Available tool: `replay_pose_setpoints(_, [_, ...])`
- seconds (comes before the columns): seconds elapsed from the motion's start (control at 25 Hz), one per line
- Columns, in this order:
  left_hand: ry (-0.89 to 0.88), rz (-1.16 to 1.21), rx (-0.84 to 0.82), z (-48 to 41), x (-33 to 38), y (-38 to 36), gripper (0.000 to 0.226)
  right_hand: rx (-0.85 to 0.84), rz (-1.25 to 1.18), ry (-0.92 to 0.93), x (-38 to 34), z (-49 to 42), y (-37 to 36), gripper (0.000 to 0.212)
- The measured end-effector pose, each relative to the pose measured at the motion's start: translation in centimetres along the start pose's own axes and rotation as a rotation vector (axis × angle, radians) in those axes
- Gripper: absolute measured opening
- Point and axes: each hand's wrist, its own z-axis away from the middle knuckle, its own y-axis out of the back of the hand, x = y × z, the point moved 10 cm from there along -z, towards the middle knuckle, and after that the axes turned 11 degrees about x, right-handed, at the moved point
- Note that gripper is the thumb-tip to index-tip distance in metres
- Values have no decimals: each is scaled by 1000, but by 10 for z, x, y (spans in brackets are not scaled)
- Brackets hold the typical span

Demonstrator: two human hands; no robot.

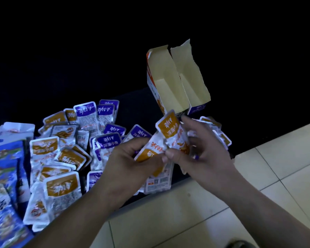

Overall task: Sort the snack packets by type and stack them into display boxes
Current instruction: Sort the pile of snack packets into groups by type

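My left hand (125,161) grips an orange-labelled snack packet (149,151) by its lower end. My right hand (200,151) holds a second orange-labelled packet (170,129), upright, just under the boxes. Two open display boxes stand side by side: one with an orange outside (166,81) and one with a purple outside (191,76), both showing bare cream insides. A heap of orange packets (61,187) and purple packets (109,138) lies on the dark surface to the left.
Blue packets (5,158) are piled at the far left. More packets (220,135) lie behind my right hand. The dark surface's edge (179,181) runs diagonally, with pale floor tiles (258,176) below and to the right. The background is black.
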Motion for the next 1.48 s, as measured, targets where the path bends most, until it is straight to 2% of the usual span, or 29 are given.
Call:
replay_pose_setpoints(0.08, [-15,66,-12,0,2,6,39,-48,-78,-114,13,-2,-9,70])
replay_pose_setpoints(0.2, [-2,169,-11,1,2,14,69,20,-141,-206,28,3,-14,74])
replay_pose_setpoints(0.28, [20,212,-41,2,-2,16,77,55,-148,-215,30,7,-22,77])
replay_pose_setpoints(0.4, [-50,130,-29,6,-2,26,68,100,-175,-221,30,10,-23,74])
replay_pose_setpoints(0.52, [-125,-7,47,15,-2,35,63,54,-143,-182,21,14,-33,48])
replay_pose_setpoints(0.6, [-159,-42,50,24,-2,29,70,38,-146,-217,20,19,-44,39])
replay_pose_setpoints(0.72, [-263,-116,80,35,-1,21,81,61,-125,-252,23,23,-51,45])
replay_pose_setpoints(0.84, [-196,-36,44,37,-10,11,68,111,-148,-244,20,21,-41,53])
replay_pose_setpoints(0.92, [-203,-30,109,34,-10,12,55,87,-161,-206,15,22,-38,56])
replay_pose_setpoints(1.0, [-256,-87,185,30,-7,13,55,33,-140,-206,16,28,-40,56])
replay_pose_setpoints(1.08, [-284,-142,204,29,-6,12,55,58,-21,-190,26,25,-26,51])
replay_pose_setpoints(1.12, [-267,-155,206,29,-10,13,54,124,120,-133,32,20,-8,47])
replay_pose_setpoints(1.24, [-221,-179,200,31,-21,16,54,270,582,159,39,5,44,44])
replay_pose_setpoints(1.36, [-179,-190,209,29,-30,16,56,127,822,370,56,0,50,61])
replay_pose_setpoints(1.48, [-149,-174,199,29,-30,10,55,-15,955,356,70,-10,43,79])
